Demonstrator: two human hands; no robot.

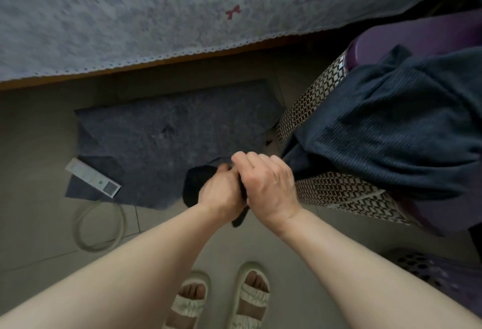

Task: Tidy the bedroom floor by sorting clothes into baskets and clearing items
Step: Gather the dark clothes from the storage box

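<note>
**Both hands closed on dark cloth at frame centre**

At centre frame, the left hand and right hand meet knuckle to knuckle, each with fingers curled tightly around a small black garment. Cloth bulges out to the left of the left hand, and a short tail hangs below between the wrists. What kind of garment it is cannot be told.

Right of the hands, a basket with a brown-and-white chequered wall and purple rim stands on the floor. A dark blue ribbed garment is heaped over it and spills across its near edge, just beside the right hand.

Centre left, a dark grey mat lies on the tiled floor. A white remote control rests on its lower left corner, and a pale looped cable lies just below.

Upper frame holds a bed under a pale blue patterned cover. Lower right shows part of a purple perforated basket. Bottom centre, two feet in pale sandals.
</note>
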